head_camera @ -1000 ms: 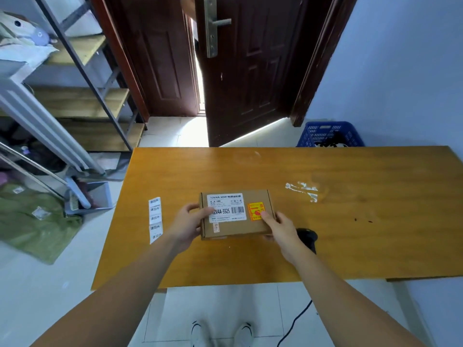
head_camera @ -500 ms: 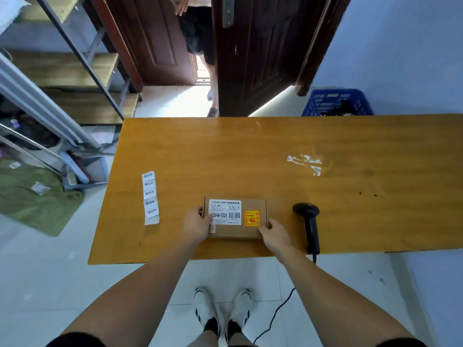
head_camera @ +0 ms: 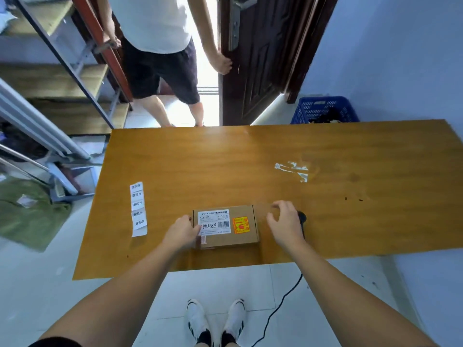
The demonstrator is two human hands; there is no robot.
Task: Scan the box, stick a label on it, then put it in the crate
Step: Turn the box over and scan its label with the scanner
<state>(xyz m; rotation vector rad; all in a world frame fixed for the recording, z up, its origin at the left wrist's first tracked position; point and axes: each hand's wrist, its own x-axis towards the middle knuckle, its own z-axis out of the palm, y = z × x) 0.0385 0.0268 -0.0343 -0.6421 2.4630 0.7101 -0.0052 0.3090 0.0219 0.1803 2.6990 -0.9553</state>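
Observation:
A flat brown cardboard box [head_camera: 240, 237] with a white barcode sticker and an orange sticker lies near the front edge of the wooden table [head_camera: 250, 171]. My left hand [head_camera: 181, 232] grips the box's left end. My right hand [head_camera: 285, 225] hovers just right of the box, fingers spread, holding nothing, and it partly covers the black barcode scanner [head_camera: 302, 219]. A strip of white labels [head_camera: 138, 209] lies on the table to the left of the box. The blue crate [head_camera: 325, 108] stands on the floor beyond the table's far right side.
A person in a white shirt and dark shorts [head_camera: 160, 58] stands in the open doorway behind the table. Metal shelving [head_camera: 62, 71] and a green bag [head_camera: 27, 214] are at the left. The scanner's cable [head_camera: 278, 306] hangs down to the floor. Tape scraps [head_camera: 293, 170] stick to the table.
My right hand has let go of the box and moved right, over the scanner. The box now rests on the table. A person has stepped into the doorway.

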